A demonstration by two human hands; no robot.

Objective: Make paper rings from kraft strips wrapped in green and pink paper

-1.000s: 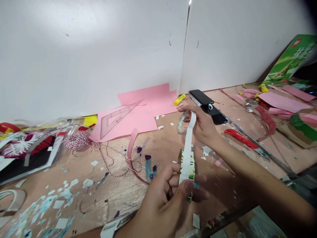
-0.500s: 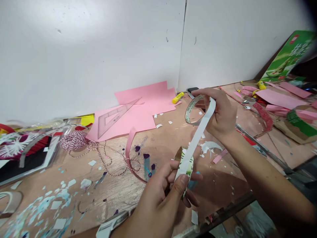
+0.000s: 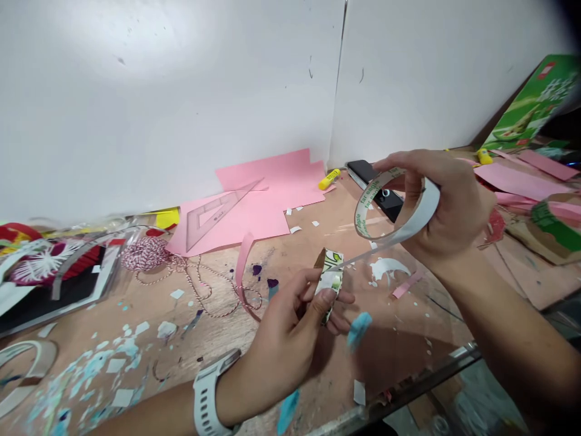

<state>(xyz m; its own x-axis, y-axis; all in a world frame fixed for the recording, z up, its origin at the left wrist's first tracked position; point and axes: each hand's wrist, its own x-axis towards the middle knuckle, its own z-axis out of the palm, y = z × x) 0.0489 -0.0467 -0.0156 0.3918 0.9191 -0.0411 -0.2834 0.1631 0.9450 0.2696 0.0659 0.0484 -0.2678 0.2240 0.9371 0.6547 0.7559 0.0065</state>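
My left hand [image 3: 295,327] pinches a small curved green-and-white cardboard piece [image 3: 333,266], its thumb pressed on the front over the end of the white tape. My right hand [image 3: 447,200] is wrapped round a roll of white double-sided tape [image 3: 365,209] with green print inside its ring. A thin strip of tape [image 3: 372,250] runs taut from the roll to the cardboard piece, turned nearly edge-on. The roll is above and to the right of the cardboard, over the table.
Pink sheets [image 3: 272,218] with a clear set square [image 3: 218,212] lie behind. Nearby are a glue stick [image 3: 329,179], a black phone [image 3: 363,172], red-and-white yarn [image 3: 145,253] and another tape roll [image 3: 45,357]. The table's front edge [image 3: 422,378] is at lower right.
My right hand has moved right with the roll, and the strip between the hands now slopes less steeply. My left hand and the cardboard have shifted slightly up. More of the phone shows.
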